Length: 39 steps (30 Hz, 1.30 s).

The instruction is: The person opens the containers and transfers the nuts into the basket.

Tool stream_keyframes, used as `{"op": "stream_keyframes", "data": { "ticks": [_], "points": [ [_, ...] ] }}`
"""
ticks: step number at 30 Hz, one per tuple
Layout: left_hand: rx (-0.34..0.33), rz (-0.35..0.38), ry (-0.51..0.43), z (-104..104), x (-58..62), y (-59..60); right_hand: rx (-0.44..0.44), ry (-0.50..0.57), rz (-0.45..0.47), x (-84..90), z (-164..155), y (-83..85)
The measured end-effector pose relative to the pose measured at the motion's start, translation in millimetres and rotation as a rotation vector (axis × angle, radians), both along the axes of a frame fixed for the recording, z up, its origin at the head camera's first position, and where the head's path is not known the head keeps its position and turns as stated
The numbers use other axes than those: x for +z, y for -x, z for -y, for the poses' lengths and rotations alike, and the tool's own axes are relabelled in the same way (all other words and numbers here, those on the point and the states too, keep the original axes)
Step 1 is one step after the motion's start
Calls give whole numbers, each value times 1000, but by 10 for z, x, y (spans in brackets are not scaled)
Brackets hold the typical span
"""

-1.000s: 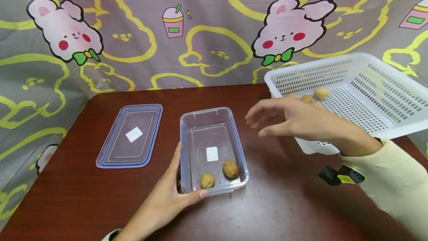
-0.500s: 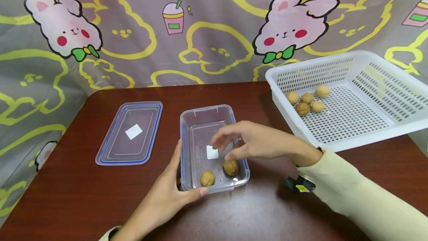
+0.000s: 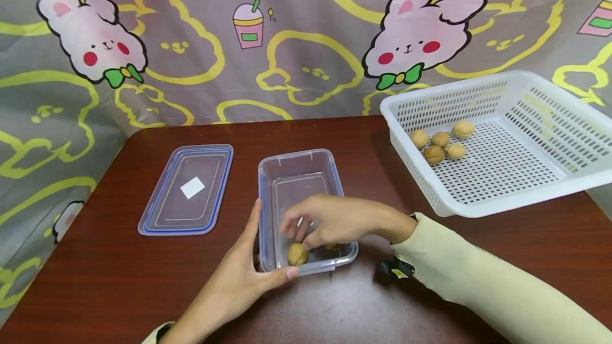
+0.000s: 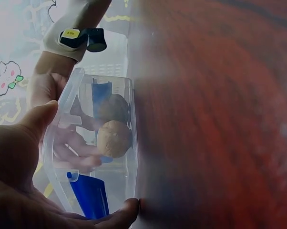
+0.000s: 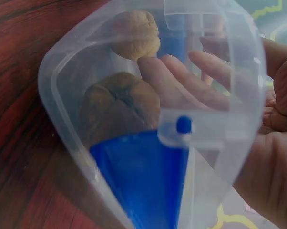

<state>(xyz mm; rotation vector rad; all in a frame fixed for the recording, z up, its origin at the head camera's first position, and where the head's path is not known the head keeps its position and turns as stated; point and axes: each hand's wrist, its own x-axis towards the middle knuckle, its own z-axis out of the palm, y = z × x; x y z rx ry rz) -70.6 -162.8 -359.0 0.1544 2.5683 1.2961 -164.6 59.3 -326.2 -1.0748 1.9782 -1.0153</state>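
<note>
My left hand (image 3: 239,267) grips a clear plastic food container (image 3: 268,185), thumb over the near rim and fingers along its left side. My right hand (image 3: 330,222) reaches down inside it, thumb at the left walnut (image 3: 297,254) and the other fingers loosely bent beyond it. A second, darker walnut (image 5: 122,107) lies in the same near end, mostly hidden under the right hand in the head view. Through the clear wall in the right wrist view, a fingertip lies right against the lighter walnut (image 5: 136,36). A blue clasp (image 4: 91,195) hangs on the container's side.
The container's lid (image 3: 191,211), with a blue seal and white label, lies flat on the dark red table (image 3: 86,259) to the left. A white perforated basket (image 3: 459,208) with several walnuts (image 3: 433,155) stands at the back right. A patterned cloth (image 3: 191,41) hangs behind.
My right hand has moved left from beside the basket, over the container's right wall and down to the walnuts. My left hand has kept its grip on the container.
</note>
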Motion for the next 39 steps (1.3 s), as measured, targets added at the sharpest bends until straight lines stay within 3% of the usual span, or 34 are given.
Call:
{"op": "stream_keyframes", "data": {
  "ticks": [7,22,39],
  "points": [
    [6,24,6,-6,-10,7,42,-44,20,-50,125,23],
    [-18,-36,-22,-9,-14,10,98,-90,62,-158,209,44],
    [-24,9,-11,-1,11,3,107,-86,138,-175,229,67]
  ]
}}
